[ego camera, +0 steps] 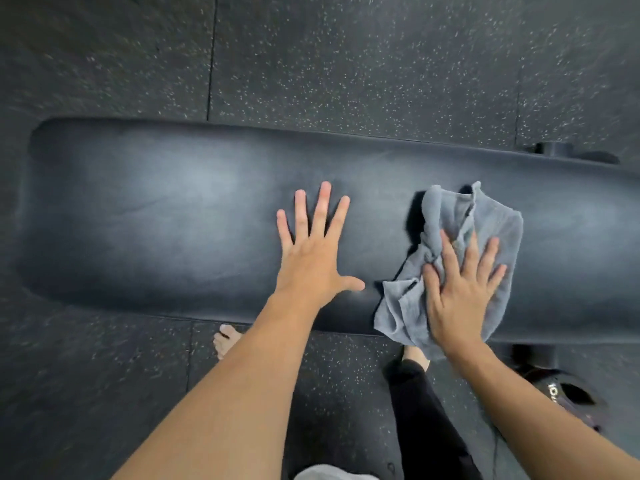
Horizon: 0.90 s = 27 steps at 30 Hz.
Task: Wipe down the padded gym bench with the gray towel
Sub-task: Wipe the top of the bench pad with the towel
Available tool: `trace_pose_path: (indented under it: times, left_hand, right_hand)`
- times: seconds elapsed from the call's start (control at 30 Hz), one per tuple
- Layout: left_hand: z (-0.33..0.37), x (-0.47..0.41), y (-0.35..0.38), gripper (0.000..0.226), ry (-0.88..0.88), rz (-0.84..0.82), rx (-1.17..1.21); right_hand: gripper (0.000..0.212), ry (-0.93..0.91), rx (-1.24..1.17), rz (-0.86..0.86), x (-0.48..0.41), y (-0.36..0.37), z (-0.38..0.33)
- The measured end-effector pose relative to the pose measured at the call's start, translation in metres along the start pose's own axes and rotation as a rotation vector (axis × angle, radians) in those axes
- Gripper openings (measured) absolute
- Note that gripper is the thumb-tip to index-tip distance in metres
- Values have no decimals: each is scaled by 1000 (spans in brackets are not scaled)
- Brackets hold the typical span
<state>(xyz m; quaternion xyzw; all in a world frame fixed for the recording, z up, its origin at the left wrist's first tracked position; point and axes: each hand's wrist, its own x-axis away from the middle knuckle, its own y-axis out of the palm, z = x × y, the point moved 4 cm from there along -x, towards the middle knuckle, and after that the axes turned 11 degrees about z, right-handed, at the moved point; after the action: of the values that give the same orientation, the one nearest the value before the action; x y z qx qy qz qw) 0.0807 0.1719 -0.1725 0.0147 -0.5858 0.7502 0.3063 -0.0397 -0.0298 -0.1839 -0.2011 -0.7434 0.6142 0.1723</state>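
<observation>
The padded gym bench (166, 216) is long, black and slightly shiny, and it runs left to right across the middle of the view. A crumpled gray towel (491, 220) lies on its right half, reaching the near edge. My right hand (460, 289) presses flat on the towel with fingers spread, palm down. My left hand (311, 251) rests flat on the bare pad just left of the towel, fingers spread, holding nothing.
Dark speckled rubber floor tiles (346, 64) surround the bench. My bare feet (225, 341) and a black trouser leg (426, 420) stand at the bench's near side. A black frame part (554, 148) shows behind the bench at right, and a dark base piece (561, 393) lies below right.
</observation>
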Motion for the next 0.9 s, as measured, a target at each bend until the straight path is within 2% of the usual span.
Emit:
trace_pose_path:
  times: [0.07,0.17,0.27,0.33,0.4,0.5,0.57,0.67,0.73,0.8,0.9]
  left_hand:
    - [-41,13,-15,130,48,54,1]
    - [-115,31,-43,127,-109,88,-6]
    - [-188,47,-69,130,-310,86,9]
    - [-219,54,-78,127,-340,67,30]
    - [-234,57,-79,121,-320,74,50]
    - [-235,57,-76,121,-326,108,82]
    - [-234,56,-73,123,-323,118,66]
    - [-237,58,-72,123,-315,159,22]
    - [-244,62,-73,124,-383,224,35]
    - [-253,65,-74,130,-459,230,53]
    - [-259,67,-76,132,-429,192,2]
  right_hand:
    - [58,-13,14,-10,18,12,-51]
    - [59,-97,18,-26,40,31,-142]
    - [58,-335,-29,-55,57,50,-249]
    - [56,-456,-67,-94,60,59,-305]
    - [54,-484,-82,-114,53,65,-331]
    - [50,-589,-69,-114,35,63,-315]
    - [49,-579,-62,-79,6,58,-283]
    - [51,-318,-46,-27,-55,47,-217]
    - [54,-137,-37,-38,-87,37,-172]
    - [57,-67,1,-50,-101,29,-144]
    - [57,-17,26,-24,-97,28,-144]
